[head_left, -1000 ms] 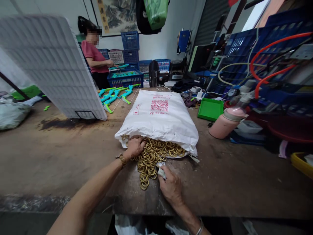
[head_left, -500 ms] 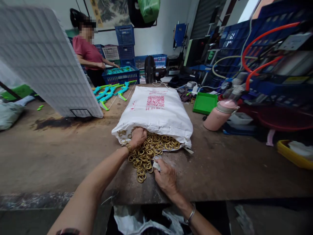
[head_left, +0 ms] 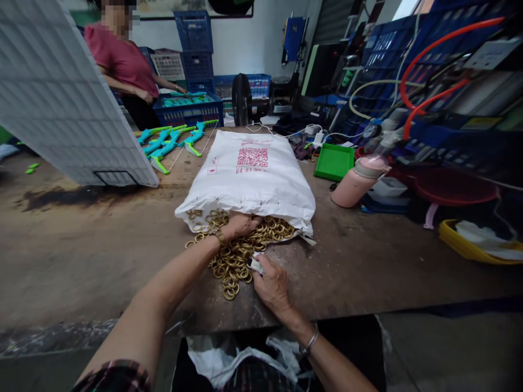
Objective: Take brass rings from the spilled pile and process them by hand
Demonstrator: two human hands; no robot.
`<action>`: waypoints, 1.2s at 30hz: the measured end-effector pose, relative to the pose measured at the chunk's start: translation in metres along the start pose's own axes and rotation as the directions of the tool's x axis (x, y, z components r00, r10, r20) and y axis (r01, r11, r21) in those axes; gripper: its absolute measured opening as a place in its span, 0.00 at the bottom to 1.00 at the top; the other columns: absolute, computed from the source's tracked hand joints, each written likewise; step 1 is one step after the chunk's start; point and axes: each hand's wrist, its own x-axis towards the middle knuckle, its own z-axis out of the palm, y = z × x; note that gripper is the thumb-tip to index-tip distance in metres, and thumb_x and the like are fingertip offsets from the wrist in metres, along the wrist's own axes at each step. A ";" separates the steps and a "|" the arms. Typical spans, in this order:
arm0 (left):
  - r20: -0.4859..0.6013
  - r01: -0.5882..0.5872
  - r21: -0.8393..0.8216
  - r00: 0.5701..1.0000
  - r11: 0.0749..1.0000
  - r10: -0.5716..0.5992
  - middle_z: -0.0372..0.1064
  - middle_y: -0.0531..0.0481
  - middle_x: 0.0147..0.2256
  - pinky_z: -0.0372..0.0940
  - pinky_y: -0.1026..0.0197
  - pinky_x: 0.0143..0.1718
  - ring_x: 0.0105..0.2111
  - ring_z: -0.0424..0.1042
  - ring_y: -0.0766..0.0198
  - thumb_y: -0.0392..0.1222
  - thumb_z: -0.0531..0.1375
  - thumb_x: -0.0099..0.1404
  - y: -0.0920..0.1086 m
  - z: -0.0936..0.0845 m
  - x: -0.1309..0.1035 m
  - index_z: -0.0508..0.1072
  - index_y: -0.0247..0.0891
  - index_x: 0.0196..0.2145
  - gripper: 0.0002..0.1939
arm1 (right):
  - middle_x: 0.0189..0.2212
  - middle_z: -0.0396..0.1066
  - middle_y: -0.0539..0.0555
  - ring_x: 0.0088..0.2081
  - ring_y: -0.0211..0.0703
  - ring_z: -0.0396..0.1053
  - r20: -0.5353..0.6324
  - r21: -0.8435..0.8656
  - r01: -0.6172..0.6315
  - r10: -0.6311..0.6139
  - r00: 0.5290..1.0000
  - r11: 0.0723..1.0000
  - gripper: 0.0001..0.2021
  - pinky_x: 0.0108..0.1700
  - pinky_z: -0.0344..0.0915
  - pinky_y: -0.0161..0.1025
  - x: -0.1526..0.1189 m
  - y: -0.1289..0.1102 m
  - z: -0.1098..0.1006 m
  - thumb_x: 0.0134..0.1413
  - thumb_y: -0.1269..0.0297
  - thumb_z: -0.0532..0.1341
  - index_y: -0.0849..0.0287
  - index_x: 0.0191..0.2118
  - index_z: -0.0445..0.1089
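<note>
A white woven sack [head_left: 249, 182] with a red printed square code lies on the table, its mouth towards me. Brass-coloured rings [head_left: 232, 261] spill out of the mouth onto the wood in a heap. My left hand [head_left: 241, 224] reaches among the rings at the sack's mouth; its fingers are partly hidden under the sack's edge, so their hold is unclear. Close to the heap's right side, my right hand [head_left: 269, 280] is closed around a small whitish object [head_left: 256, 264] with a dark end, whose kind I cannot make out.
A white ribbed panel [head_left: 77, 98] stands at the left. Turquoise and green toy bows [head_left: 171, 141] lie behind it. A green tray [head_left: 334, 162], a pink bottle [head_left: 357, 182] and a yellow tray [head_left: 461, 242] stand at the right. A co-worker [head_left: 122, 60] handles a blue crate [head_left: 188, 111].
My left hand has moved right and deeper among the rings in the sack's mouth. Several rings now lie further left. My right hand stays by the heap. The view has shifted slightly.
</note>
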 end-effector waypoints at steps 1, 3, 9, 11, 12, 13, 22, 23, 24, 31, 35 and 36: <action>0.053 -0.029 0.039 0.998 0.999 0.027 0.70 0.45 0.45 0.60 0.56 0.48 0.45 0.67 0.56 0.49 0.54 0.62 0.001 -0.002 -0.006 0.70 0.39 0.46 0.18 | 0.27 0.73 0.51 0.28 0.39 0.67 -0.001 0.001 0.000 0.000 1.000 1.000 0.10 0.30 0.51 0.34 0.000 0.000 0.000 0.46 0.72 0.54 0.57 0.35 0.70; 0.134 -0.085 0.092 0.988 0.992 0.072 0.71 0.45 0.43 0.60 0.56 0.48 0.44 0.68 0.56 0.48 0.51 0.63 0.002 -0.006 -0.016 0.70 0.39 0.46 0.18 | 0.26 0.73 0.52 0.28 0.39 0.67 -0.006 0.004 -0.002 0.002 1.000 1.000 0.10 0.30 0.50 0.34 0.000 0.000 0.000 0.47 0.71 0.54 0.57 0.34 0.70; 0.165 -0.112 0.146 0.982 0.983 0.088 0.69 0.44 0.47 0.56 0.50 0.51 0.48 0.65 0.52 0.49 0.51 0.62 0.004 -0.014 -0.036 0.68 0.41 0.50 0.21 | 0.26 0.72 0.52 0.27 0.39 0.65 -0.026 0.031 -0.022 0.023 0.999 0.999 0.09 0.29 0.50 0.34 0.000 0.000 0.000 0.49 0.69 0.54 0.58 0.34 0.70; 0.180 -0.125 0.128 0.979 0.984 0.101 0.69 0.44 0.46 0.57 0.51 0.49 0.46 0.66 0.53 0.49 0.52 0.62 0.005 -0.017 -0.040 0.68 0.41 0.50 0.21 | 0.25 0.72 0.52 0.26 0.38 0.64 -0.039 0.072 -0.040 0.043 0.998 0.997 0.09 0.29 0.50 0.33 0.000 0.002 0.001 0.49 0.68 0.54 0.58 0.34 0.70; 0.174 -0.136 0.114 0.978 0.984 0.115 0.70 0.44 0.45 0.58 0.51 0.49 0.45 0.67 0.54 0.49 0.53 0.61 0.006 -0.020 -0.042 0.69 0.40 0.49 0.20 | 0.24 0.71 0.52 0.26 0.38 0.64 -0.050 0.099 -0.051 0.056 0.997 0.994 0.09 0.28 0.50 0.33 0.001 0.003 0.002 0.49 0.67 0.54 0.58 0.34 0.70; 0.152 -0.152 0.099 0.979 0.983 0.136 0.71 0.45 0.44 0.58 0.52 0.48 0.44 0.67 0.55 0.48 0.53 0.61 0.007 -0.023 -0.046 0.71 0.40 0.47 0.19 | 0.23 0.70 0.51 0.25 0.38 0.62 -0.064 0.130 -0.062 0.071 0.995 0.990 0.09 0.28 0.50 0.33 0.001 0.004 0.002 0.49 0.66 0.54 0.59 0.34 0.70; -0.530 -0.005 0.013 0.848 1.000 0.011 0.69 0.45 0.41 0.59 0.51 0.49 0.45 0.66 0.58 0.40 0.56 0.60 -0.012 -0.035 -0.153 0.71 0.39 0.39 0.09 | 0.18 0.63 0.48 0.20 0.34 0.56 -0.204 0.327 -0.068 0.141 0.969 0.943 0.13 0.24 0.52 0.31 0.001 0.011 -0.001 0.53 0.57 0.52 0.60 0.27 0.67; -0.543 0.028 0.030 0.840 0.999 -0.007 0.69 0.45 0.41 0.58 0.50 0.49 0.45 0.65 0.57 0.40 0.56 0.60 -0.015 -0.034 -0.168 0.70 0.39 0.39 0.09 | 0.19 0.64 0.48 0.20 0.34 0.57 -0.202 0.315 -0.052 0.120 0.972 0.948 0.13 0.25 0.53 0.31 -0.002 0.012 -0.001 0.53 0.57 0.52 0.60 0.28 0.67; -0.537 0.049 0.054 0.844 0.997 -0.012 0.68 0.44 0.42 0.58 0.49 0.49 0.46 0.65 0.57 0.39 0.56 0.60 -0.016 -0.033 -0.181 0.70 0.39 0.39 0.09 | 0.19 0.64 0.48 0.21 0.35 0.58 -0.193 0.296 -0.030 0.090 0.977 0.955 0.12 0.25 0.54 0.32 -0.006 0.012 -0.001 0.53 0.58 0.52 0.59 0.29 0.67; -0.308 0.046 0.238 0.951 0.970 0.031 0.65 0.43 0.46 0.52 0.47 0.50 0.52 0.58 0.53 0.42 0.56 0.60 -0.007 -0.031 -0.220 0.69 0.39 0.40 0.10 | 0.29 0.70 0.55 0.31 0.43 0.67 -0.164 0.092 0.224 -0.208 0.964 0.970 0.09 0.33 0.61 0.37 -0.026 0.019 -0.007 0.51 0.62 0.53 0.59 0.35 0.67; -0.161 -0.025 0.329 0.984 0.944 0.082 0.64 0.42 0.47 0.48 0.46 0.52 0.52 0.55 0.51 0.43 0.53 0.61 -0.011 -0.033 -0.224 0.67 0.37 0.45 0.15 | 0.33 0.70 0.58 0.33 0.47 0.66 -0.124 -0.126 0.242 -0.257 0.958 0.962 0.11 0.32 0.60 0.40 -0.022 0.014 -0.012 0.50 0.63 0.52 0.60 0.38 0.66; -0.132 -0.041 0.347 0.987 0.937 0.092 0.64 0.41 0.47 0.48 0.45 0.52 0.52 0.55 0.51 0.43 0.53 0.62 -0.012 -0.034 -0.225 0.66 0.37 0.46 0.16 | 0.33 0.70 0.59 0.31 0.48 0.66 -0.079 -0.175 0.238 -0.254 0.964 0.955 0.12 0.29 0.58 0.40 -0.020 0.013 -0.013 0.51 0.62 0.52 0.59 0.38 0.67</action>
